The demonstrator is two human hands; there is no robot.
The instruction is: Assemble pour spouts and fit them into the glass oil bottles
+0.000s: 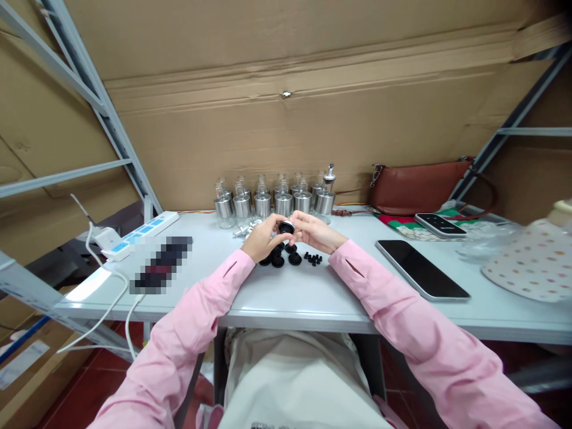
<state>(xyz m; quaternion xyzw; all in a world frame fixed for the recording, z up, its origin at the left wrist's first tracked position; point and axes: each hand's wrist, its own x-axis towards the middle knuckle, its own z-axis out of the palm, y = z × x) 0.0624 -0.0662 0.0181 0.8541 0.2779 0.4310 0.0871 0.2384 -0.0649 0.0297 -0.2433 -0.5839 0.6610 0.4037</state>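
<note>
My left hand (263,237) and my right hand (316,231) meet over the middle of the grey table (290,292). Both pinch a small round cap (286,227), black with a silver rim, held between the fingertips. Under the hands lie several black round caps (277,260) and a cluster of tiny black plugs (313,258). Behind stands a row of several glass bottles with silver bands (272,201); one at the right end wears a metal spout (329,173). Small silver parts (247,229) lie left of my hands.
A dark tablet (421,269) and a phone (440,224) lie at the right, behind them a brown leather bag (417,187). A dotted lampshade-like object (534,260) sits at the far right. A white power strip (139,232) with cables is at the left. Cardboard lines the back.
</note>
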